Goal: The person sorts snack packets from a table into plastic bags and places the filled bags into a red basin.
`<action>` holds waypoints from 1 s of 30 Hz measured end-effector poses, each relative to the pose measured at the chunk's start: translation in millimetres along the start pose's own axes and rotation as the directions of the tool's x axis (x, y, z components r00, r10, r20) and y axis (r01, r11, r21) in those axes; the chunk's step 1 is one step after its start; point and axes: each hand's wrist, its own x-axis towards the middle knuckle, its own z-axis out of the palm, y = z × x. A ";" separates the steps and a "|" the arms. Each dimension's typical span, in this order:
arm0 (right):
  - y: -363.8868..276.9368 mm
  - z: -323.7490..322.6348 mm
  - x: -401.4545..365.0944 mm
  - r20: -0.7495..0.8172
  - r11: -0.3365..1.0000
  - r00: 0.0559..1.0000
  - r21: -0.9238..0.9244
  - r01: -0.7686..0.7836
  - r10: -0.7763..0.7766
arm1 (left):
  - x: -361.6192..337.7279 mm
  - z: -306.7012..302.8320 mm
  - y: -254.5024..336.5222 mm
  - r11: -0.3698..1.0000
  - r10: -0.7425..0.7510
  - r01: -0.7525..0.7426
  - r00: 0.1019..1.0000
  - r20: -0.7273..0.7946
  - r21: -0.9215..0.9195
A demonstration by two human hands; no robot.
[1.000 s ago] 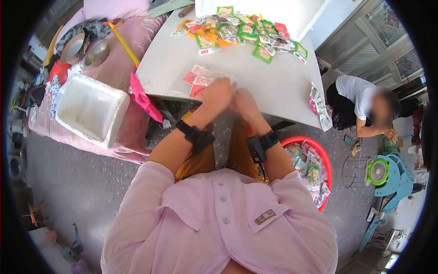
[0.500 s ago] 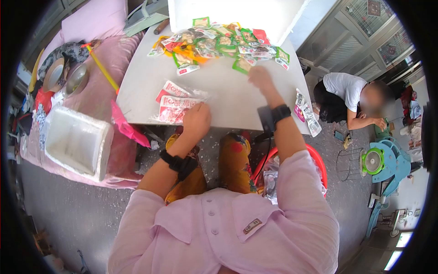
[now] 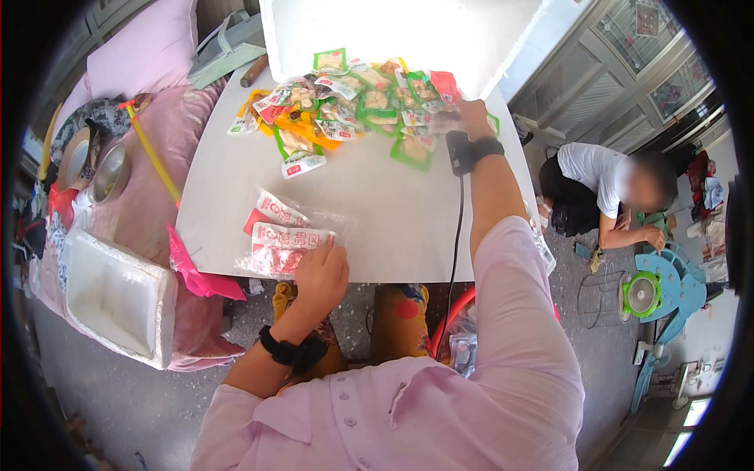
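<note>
My left hand [image 3: 322,275] is closed at the near edge of the table, gripping the corner of a clear plastic bag [image 3: 334,224]. Two red-and-white packets [image 3: 287,250] lie at the bag, overlapping each other. My right hand [image 3: 474,119] stretches to the right end of a pile of small snack packets [image 3: 377,106]. Its fingers are turned away and partly hidden, so whether they hold a packet cannot be made out. The pile mixes green, orange, red and white sealed pouches. One green-edged packet [image 3: 413,151] lies at the near side, close to my right wrist.
A white foam box [image 3: 400,31] stands behind the pile. Left of the table [image 3: 212,196] is a pink-covered bed with another foam box [image 3: 118,302]. A red basket [image 3: 440,330] sits below the table. A person [image 3: 601,177] crouches at right near a green fan [image 3: 642,294].
My right hand has moved forward and right to the pile's right end. The view has shifted, so the table appears lower. My left hand keeps its grip at the bag.
</note>
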 end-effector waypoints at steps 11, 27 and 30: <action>-12.7 -52.3 -53.7 -0.098 0.651 0.991 0.747 0.134 -0.092 | -2.9 -3.4 3.3 0.996 -0.075 0.071 0.992 0.098 0.047; -46.4 -76.8 -370.7 0.661 0.291 0.709 0.748 -0.597 -0.246 | -6.4 -49.4 68.5 -0.382 -0.371 0.509 0.680 0.633 -0.771; -40.7 -79.7 -397.9 0.466 0.691 0.835 0.707 -0.152 -0.292 | -17.0 -44.3 66.1 -0.427 -0.311 0.512 0.691 0.653 -0.745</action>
